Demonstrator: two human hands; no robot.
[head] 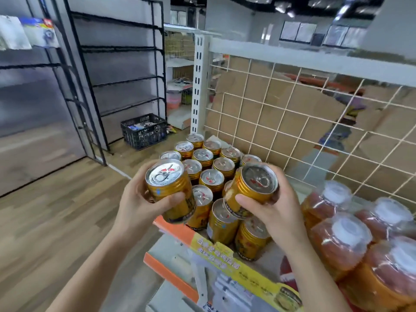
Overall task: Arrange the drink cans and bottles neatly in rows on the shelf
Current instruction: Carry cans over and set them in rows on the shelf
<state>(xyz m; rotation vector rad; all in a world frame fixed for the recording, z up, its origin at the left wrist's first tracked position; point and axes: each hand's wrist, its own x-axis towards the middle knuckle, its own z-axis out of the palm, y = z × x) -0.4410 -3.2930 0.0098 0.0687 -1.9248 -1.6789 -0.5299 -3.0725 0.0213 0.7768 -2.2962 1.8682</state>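
1. On the shelf [175,230] at your 12 o'clock, a block of gold cans [203,155] stands upright, lids up, in rows that run back toward the wire grid [292,122].
2. Your left hand [144,199] grips the first can [168,188] at 10 o'clock of that block. The thumb lies across the front and the fingers curl round the far side. The can is tilted and held off the shelf, above its front edge.
3. Your right hand [267,208] grips the second can [252,188] at 2 o'clock of the block. The thumb presses its wall and the fingers wrap behind. This can tilts over the front rows, and you cannot tell whether its base touches the can beneath.
4. The can work looks well advanced, with the back rows formed and tidy. The front cans sit a little staggered, and the two you hold need places.
5. At 4 o'clock, white-capped bottles [337,235] of orange-red drink sit just beside the cans, seemingly bundled in clear wrap. Lining these up appears to be what is left.
6. The can labels are gold with dark print, too blurred to read. Each lid shows a red mark by the ring pull.
7. The yellow strip [225,255] on the shelf's front edge, at 6 o'clock, carries pale characters that you cannot make out.
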